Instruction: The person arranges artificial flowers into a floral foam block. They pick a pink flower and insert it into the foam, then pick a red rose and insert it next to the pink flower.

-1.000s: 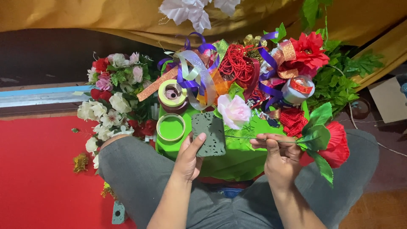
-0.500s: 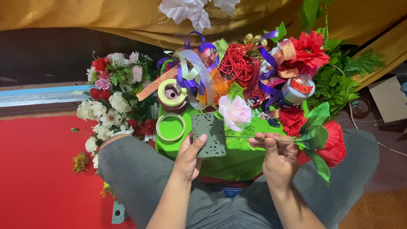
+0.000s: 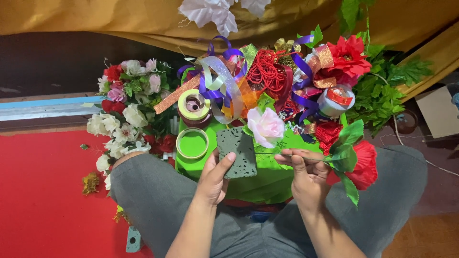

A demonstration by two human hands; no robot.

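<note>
Hands: left hand point(image 3: 213, 177) grips the foam block point(image 3: 236, 152) from below, thumb across its face; right hand point(image 3: 304, 173) is pinched shut on a thin green stem point(image 3: 277, 153).
Pose: both forearms rise from the bottom edge over grey-trousered knees; left palm turned up and inward, right knuckles facing the camera.
Stem: runs level from the fingers leftward to the pink rose point(image 3: 266, 126), which sits just beside the block's upper right corner.
Risk: the stem looks thin, so it might bend if pushed at a slant; the foam could crumble under a tight thumb.
Lap: green tray point(image 3: 267, 181) under the block, centre frame.
Right of hand: red flower point(image 3: 361, 162) with green leaves.
Beyond: tape rolls point(image 3: 192, 125), ribbons point(image 3: 224, 81), red beads point(image 3: 267, 74).
Left of centre: bouquet point(image 3: 126, 114) on red floor point(image 3: 43, 200).
Top: yellow cloth point(image 3: 95, 24).
</note>
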